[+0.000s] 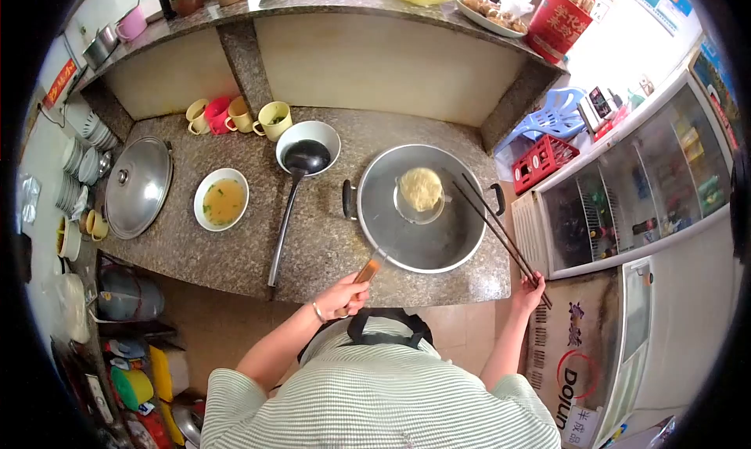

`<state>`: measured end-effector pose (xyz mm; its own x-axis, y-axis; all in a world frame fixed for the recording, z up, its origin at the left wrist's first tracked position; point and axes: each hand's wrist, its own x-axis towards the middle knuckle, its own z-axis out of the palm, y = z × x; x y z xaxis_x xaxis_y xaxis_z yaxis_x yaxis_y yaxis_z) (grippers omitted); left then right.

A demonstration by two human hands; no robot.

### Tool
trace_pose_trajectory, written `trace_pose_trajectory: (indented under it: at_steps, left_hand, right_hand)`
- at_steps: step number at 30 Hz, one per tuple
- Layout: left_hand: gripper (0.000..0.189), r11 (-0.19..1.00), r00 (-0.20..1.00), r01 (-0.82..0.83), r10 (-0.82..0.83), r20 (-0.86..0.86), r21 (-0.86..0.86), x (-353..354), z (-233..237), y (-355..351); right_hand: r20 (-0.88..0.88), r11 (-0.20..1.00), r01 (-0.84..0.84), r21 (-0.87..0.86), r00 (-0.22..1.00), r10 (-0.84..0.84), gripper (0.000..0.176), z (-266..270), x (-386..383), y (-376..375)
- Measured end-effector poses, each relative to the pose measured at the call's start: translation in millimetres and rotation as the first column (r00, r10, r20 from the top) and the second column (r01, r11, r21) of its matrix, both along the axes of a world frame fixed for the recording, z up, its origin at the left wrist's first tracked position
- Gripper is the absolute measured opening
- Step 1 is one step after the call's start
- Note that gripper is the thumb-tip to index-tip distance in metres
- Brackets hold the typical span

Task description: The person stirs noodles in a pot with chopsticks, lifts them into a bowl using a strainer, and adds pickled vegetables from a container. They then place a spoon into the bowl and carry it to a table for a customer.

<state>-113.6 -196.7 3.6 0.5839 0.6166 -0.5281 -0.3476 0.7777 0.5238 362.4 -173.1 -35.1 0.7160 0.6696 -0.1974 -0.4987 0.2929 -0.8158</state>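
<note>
My left hand (pixel 343 296) is closed round the wooden handle of a strainer (pixel 422 213), whose basket is over the large pot (pixel 375 244) of greyish liquid. A pale yellow clump of noodles (pixel 421 188) sits in the basket. In my right hand (pixel 530 291) are long dark chopsticks (pixel 501 234), their tips over the pot's right side near the strainer. Left of the pot, a long-handled ladle (pixel 286 222) rests with its bowl in a white bowl (pixel 328 140). Farther left stands a white bowl of yellowish broth (pixel 223 201) with green bits.
A large metal lid (pixel 141 187) lies at the counter's left end. Several cups, including a yellow cup (pixel 274 120), line the back. Above is a stone shelf (pixel 336 5) with a red container (pixel 557 23). A glass-fronted fridge (pixel 634 206) and a red crate (pixel 541 164) are on the right.
</note>
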Motion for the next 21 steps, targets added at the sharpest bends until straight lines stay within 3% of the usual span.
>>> trace_pose_trajectory:
  at_steps: [4, 8, 11, 15, 17, 21]
  left_hand:
    - [0.018, 0.999, 1.000, 0.011, -0.011, -0.012, 0.049, -24, 18, -4]
    - [0.015, 1.000, 1.000, 0.005, -0.005, 0.009, 0.017, -39, 2, -12]
    - [0.013, 0.998, 1.000, 0.023, -0.023, -0.006, 0.058, -73, 18, -21]
    - [0.024, 0.997, 0.998, -0.056, 0.055, 0.035, 0.044, -166, 60, -73]
    - [0.036, 0.987, 0.987, -0.138, 0.144, -0.076, 0.083, -203, 76, -99]
    - [0.043, 0.932, 0.886, -0.269, 0.338, -0.317, 0.242, -263, 97, -144]
  right_hand:
    - [-0.017, 0.999, 0.032, 0.040, 0.999, -0.032, 0.024, -1, -15, -13]
    - [-0.024, 0.999, 0.035, 0.024, 0.999, -0.034, 0.023, 9, -56, -19]
    - [0.020, 0.999, 0.029, 0.036, 0.999, -0.030, 0.022, 44, -100, -14]
    - [0.003, 0.970, -0.140, 0.197, 0.990, 0.142, 0.022, 75, -146, -9]
    - [0.061, 0.960, -0.211, 0.183, 0.977, 0.203, 0.023, 92, -189, -5]
    - [0.233, 0.902, -0.431, 0.035, 0.881, 0.412, 0.025, 111, -300, 16]
